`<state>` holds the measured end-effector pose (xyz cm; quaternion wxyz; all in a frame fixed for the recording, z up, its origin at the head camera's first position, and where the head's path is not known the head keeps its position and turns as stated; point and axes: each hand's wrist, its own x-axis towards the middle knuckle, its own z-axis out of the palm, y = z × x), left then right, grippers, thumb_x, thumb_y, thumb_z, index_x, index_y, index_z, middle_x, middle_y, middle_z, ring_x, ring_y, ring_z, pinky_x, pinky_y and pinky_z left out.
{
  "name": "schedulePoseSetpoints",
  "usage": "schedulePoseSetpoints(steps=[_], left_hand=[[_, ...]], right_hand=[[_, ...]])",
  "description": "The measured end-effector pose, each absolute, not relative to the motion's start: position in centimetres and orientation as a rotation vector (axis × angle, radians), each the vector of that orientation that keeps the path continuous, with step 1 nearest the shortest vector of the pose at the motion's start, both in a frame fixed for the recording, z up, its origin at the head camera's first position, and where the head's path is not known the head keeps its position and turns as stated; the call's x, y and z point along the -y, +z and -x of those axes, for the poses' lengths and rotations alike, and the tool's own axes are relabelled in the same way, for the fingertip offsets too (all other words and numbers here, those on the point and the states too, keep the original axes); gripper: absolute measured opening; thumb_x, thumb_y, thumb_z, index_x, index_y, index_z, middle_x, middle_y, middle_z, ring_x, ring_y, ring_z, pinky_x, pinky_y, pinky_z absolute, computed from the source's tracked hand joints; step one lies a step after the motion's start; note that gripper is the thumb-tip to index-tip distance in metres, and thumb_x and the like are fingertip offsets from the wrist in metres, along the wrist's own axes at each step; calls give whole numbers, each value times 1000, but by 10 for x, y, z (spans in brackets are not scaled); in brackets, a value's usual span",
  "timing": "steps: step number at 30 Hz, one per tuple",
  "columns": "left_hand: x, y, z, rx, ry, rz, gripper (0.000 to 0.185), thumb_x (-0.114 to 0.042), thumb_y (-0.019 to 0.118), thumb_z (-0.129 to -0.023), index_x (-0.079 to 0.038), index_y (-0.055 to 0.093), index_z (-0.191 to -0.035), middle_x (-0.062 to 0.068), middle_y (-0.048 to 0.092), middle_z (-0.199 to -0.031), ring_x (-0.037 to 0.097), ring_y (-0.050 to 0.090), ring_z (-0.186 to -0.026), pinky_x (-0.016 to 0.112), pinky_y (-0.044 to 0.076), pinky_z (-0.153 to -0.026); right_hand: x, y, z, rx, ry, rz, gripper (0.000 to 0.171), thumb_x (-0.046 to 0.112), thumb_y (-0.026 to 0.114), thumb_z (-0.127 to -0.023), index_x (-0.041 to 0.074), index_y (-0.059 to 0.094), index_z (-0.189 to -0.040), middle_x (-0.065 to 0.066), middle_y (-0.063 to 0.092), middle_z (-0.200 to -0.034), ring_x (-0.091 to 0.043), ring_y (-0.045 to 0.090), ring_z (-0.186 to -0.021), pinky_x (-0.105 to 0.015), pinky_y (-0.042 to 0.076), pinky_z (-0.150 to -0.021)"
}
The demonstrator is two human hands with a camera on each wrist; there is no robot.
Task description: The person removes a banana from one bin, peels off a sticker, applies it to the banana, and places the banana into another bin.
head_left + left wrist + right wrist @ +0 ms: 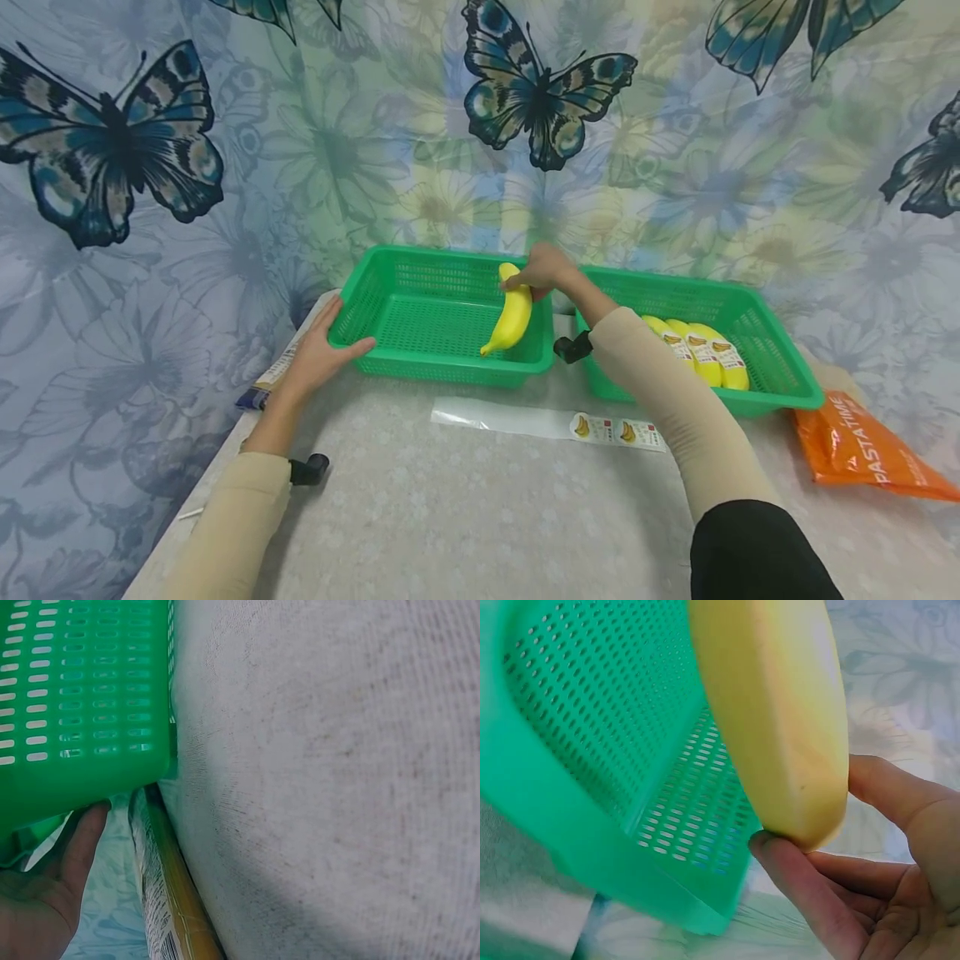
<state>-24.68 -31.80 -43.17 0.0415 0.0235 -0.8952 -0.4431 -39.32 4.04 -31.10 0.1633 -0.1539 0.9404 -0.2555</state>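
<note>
My right hand point(546, 271) pinches a yellow banana point(512, 315) near its upper end, thumb on one side and fingers on the other. The banana hangs tilted over the right part of the left green basket point(442, 367). In the right wrist view, the banana point(776, 720) fills the middle and no label shows on its visible side. My left hand point(318, 354) rests at the front left corner of that basket, fingers along its left side and thumb stretched over the front rim. The left wrist view shows the thumb point(84, 851) touching the rim; the other fingers are mostly hidden.
A second green basket point(780, 358) on the right holds several labelled bananas point(701, 350), partly behind my right sleeve. A clear strip with banana stickers point(600, 427) lies in front. An orange bag point(862, 446) lies far right, a printed packet point(270, 375) by my left wrist.
</note>
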Motion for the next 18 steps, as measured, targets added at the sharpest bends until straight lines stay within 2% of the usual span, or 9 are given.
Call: schedulePoseSetpoints(steps=[4,8,13,18], left_hand=[[316,-433,247,2732,-1376,-75,104,-54,69,-85,-27,-1,-158,-4,-6,-166,39,0,-152,73,17,-111],[313,-433,246,2752,-1352,-84,106,-59,67,-84,-27,-2,-158,-2,-6,-166,40,-2,-152,75,16,-110],[311,-432,244,2766,-1306,-83,104,-58,65,-86,-24,-2,-158,2,-6,-166,42,-2,-151,76,16,-109],[312,-429,246,2759,-1296,-64,102,-56,64,-88,-23,-2,-158,2,-6,-166,42,-2,-151,76,15,-109]], right_hand=[[-52,-301,378,-2723,-758,454,38,36,81,-79,4,65,-67,-6,66,-59,-27,73,-69,-33,61,-64],[-66,-297,360,-2748,-791,480,41,38,81,-78,5,67,-60,-9,66,-56,-24,70,-60,-30,58,-57],[-85,-293,334,-2740,-813,470,37,42,79,-80,6,76,-71,-9,71,-63,-17,68,-57,-29,57,-58],[-100,-290,303,-2704,-874,428,34,45,77,-80,11,78,-81,-4,73,-69,-18,69,-63,-40,59,-72]])
